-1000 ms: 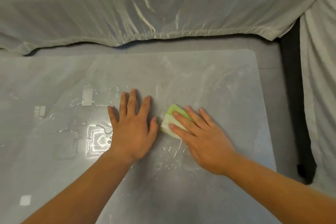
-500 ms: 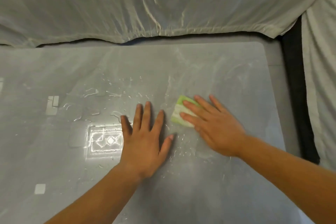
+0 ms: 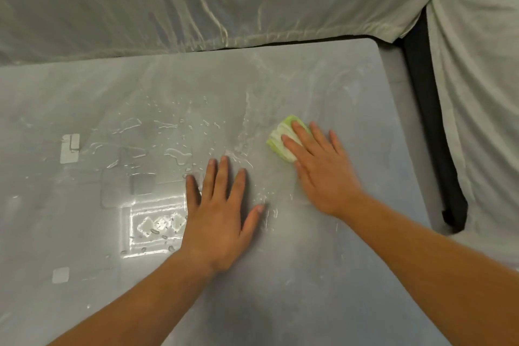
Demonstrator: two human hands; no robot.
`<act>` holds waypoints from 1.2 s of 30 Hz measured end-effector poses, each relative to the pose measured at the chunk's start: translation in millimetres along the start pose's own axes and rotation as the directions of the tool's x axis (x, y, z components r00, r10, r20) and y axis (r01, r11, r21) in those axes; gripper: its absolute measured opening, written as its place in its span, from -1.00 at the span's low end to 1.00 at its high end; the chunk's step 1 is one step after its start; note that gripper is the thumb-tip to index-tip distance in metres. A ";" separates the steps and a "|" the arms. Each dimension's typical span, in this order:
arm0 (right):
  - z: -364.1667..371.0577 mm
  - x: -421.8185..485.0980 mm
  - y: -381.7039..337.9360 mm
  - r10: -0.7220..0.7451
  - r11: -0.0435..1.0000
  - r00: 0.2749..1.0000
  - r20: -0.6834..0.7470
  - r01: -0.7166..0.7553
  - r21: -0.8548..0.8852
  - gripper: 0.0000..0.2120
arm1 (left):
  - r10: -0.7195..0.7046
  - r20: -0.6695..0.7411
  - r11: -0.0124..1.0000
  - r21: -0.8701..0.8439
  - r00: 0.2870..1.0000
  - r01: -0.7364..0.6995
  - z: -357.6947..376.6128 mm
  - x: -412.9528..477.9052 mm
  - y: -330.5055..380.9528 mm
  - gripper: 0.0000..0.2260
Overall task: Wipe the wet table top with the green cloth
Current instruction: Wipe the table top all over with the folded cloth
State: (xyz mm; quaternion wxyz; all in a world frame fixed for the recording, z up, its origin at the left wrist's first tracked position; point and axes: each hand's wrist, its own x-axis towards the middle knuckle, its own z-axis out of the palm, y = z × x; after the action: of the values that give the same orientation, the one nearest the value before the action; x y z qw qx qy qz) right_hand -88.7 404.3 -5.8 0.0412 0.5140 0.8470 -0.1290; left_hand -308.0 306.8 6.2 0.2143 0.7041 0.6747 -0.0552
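A folded green cloth (image 3: 279, 140) lies flat on the grey table top (image 3: 323, 275), right of centre. My right hand (image 3: 323, 174) presses on it with spread fingers covering its near right part. My left hand (image 3: 222, 216) rests palm down on the table just left of it, fingers apart, holding nothing. Water drops and small puddles (image 3: 174, 152) shine on the table to the left of and beyond my left hand.
A pale sheet-covered couch (image 3: 224, 3) runs along the table's far edge. More covered furniture (image 3: 477, 93) stands to the right, with a dark gap (image 3: 429, 126) between it and the table's right edge. Bright light reflections (image 3: 157, 225) lie near my left hand.
My right hand has slid the green cloth away from me and to the right, apart from my left hand. The left hand stays flat on the table. The view has shifted.
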 end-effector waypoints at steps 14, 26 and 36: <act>-0.5 3.4 9.4 0.207 0.978 0.976 -0.068 -0.206 0.019 -0.48 | -0.019 -0.062 0.999 -0.031 0.998 0.017 3.5 2.6 13.1 -0.37; 4.7 -33.2 46.0 0.180 0.984 0.982 -0.061 -0.180 0.021 -0.45 | -0.042 -0.115 0.999 -0.028 0.993 0.039 18.5 9.0 47.9 -0.34; 4.2 -65.6 92.8 -0.028 0.999 1.000 -0.015 0.027 -0.038 -0.49 | -0.046 -0.041 0.996 0.074 0.998 0.049 26.6 13.5 90.6 -0.28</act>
State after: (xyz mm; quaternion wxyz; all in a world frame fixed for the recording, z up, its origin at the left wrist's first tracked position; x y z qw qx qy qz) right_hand 23.5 387.5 -13.0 0.0425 0.5025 0.8566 -0.1095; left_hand -213.1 309.6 -2.2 0.1729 0.6965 0.6927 -0.0719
